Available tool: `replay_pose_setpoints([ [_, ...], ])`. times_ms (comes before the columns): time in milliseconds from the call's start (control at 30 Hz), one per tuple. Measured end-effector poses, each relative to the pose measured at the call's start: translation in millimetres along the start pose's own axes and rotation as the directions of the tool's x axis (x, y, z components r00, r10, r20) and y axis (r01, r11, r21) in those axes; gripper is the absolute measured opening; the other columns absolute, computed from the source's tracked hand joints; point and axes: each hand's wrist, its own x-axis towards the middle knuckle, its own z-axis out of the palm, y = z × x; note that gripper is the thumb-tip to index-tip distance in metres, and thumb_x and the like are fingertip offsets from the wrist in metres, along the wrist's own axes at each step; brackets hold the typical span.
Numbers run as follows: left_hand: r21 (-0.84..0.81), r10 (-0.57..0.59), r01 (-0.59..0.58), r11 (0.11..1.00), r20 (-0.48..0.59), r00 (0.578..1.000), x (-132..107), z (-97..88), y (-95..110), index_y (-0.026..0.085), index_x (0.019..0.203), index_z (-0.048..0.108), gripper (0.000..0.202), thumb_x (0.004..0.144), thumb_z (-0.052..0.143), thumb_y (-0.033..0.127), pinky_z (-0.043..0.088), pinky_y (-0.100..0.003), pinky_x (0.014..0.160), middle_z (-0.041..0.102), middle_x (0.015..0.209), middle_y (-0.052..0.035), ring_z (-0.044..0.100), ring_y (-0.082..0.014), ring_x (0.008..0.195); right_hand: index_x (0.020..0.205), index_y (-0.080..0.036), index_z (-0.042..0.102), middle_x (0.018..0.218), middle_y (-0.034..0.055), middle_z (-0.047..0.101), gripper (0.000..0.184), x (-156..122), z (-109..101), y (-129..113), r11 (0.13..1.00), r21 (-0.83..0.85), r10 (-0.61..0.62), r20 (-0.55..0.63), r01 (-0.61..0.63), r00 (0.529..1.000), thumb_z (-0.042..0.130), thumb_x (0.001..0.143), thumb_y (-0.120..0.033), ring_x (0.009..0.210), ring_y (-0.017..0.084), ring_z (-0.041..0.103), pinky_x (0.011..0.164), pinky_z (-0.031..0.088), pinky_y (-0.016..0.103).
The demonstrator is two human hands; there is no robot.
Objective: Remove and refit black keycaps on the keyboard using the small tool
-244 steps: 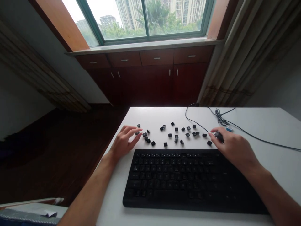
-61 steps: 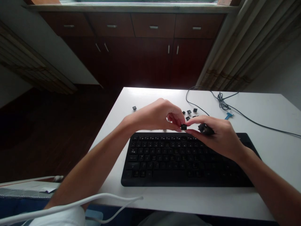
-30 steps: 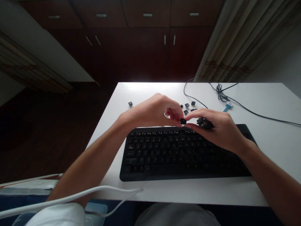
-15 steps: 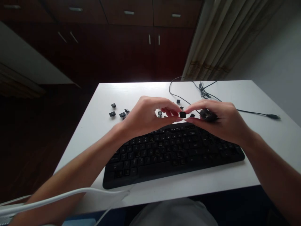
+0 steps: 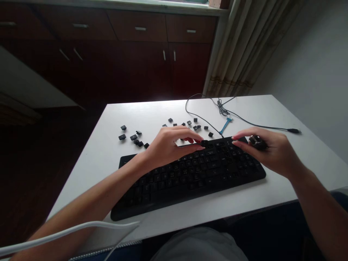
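My left hand point(image 5: 174, 146) pinches a small black keycap point(image 5: 204, 143) between thumb and fingertips, over the top edge of the black keyboard point(image 5: 174, 195). Whether the keycap touches the keyboard I cannot tell. To the right, over the keyboard's right end, my right hand point(image 5: 274, 150) has its thumb and forefinger close together at the tips. A dark tool with a shiny end point(image 5: 257, 142) is tucked in that hand, its exact kind unclear. Several keys are off the keyboard, leaving dark gaps, and part of the keyboard is hidden under my left hand.
Loose keycaps point(image 5: 122, 137) lie scattered on the white table point(image 5: 95, 145) behind the keyboard. Near its far edge are a blue brush point(image 5: 226, 125) and a coiled black cable point(image 5: 221, 108) whose plug point(image 5: 293, 131) lies at the right. A white cord point(image 5: 95, 223) crosses the lower left.
My hands were together at the keycap. The right has drawn away to the right with the dark tool, while the left keeps the keycap, now at the keyboard's top edge. The view has tilted up.
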Motion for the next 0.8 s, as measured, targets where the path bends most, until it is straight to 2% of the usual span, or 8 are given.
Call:
replay_pose_setpoints([
  [167,-0.043,-0.046,0.045,0.998,-0.029,0.999,1,-6.5,-1,0.019,0.103,0.075,0.019,0.087,0.075,0.03,0.062,-0.027,0.078,0.077,0.095,-0.0047,0.072,-0.0139,0.084,0.104,-0.029,0.073,0.101,0.0015,0.077,0.017,-14,-3,8,0.999,-0.04,0.015,-0.054,-0.018,0.998,0.073,0.087,-0.03,0.093,0.025,0.073,0.087,0.059,0.041],
  [300,-0.256,-0.252,0.23,0.939,-0.058,0.966,3,-16.1,-4,0.015,0.103,0.071,0.026,0.084,0.077,0.031,0.063,-0.028,0.079,0.076,0.098,-0.0074,0.073,-0.0152,0.086,0.104,-0.031,0.073,0.098,0.0009,0.077,0.016,-28,-3,18,0.994,-0.078,0.072,-0.101,-0.08,0.992,0.073,0.088,-0.033,0.087,0.025,0.074,0.082,0.06,0.041],
  [433,-0.401,-0.414,0.385,0.831,0.016,0.91,4,-22.1,-11,0.015,0.104,0.07,0.032,0.081,0.08,0.035,0.062,-0.026,0.074,0.076,0.099,-0.008,0.073,-0.0157,0.087,0.104,-0.032,0.073,0.098,0.0005,0.076,0.017,-40,4,24,0.992,-0.066,0.103,-0.093,-0.109,0.99,0.072,0.087,-0.036,0.084,0.025,0.073,0.081,0.06,0.042],
  [600,-0.38,-0.414,0.429,0.819,0.125,0.901,4,-27.7,-16,0.018,0.115,0.07,0.038,0.085,0.076,0.04,0.059,-0.026,0.077,0.075,0.1,-0.0072,0.072,-0.015,0.09,0.105,-0.032,0.073,0.1,0.0001,0.076,0.018,-43,13,25,0.993,-0.039,0.112,-0.078,-0.115,0.991,0.072,0.087,-0.036,0.087,0.025,0.074,0.083,0.06,0.042],
  [800,-0.351,-0.418,0.44,0.826,0.142,0.897,4,-34.7,-20,0.017,0.114,0.072,0.037,0.086,0.075,0.041,0.058,-0.026,0.078,0.076,0.1,-0.0085,0.072,-0.0155,0.091,0.106,-0.031,0.072,0.102,0.0014,0.075,0.018,-32,17,21,0.996,-0.03,0.084,-0.037,-0.085,0.996,0.071,0.088,-0.036,0.091,0.027,0.073,0.086,0.06,0.045],
])
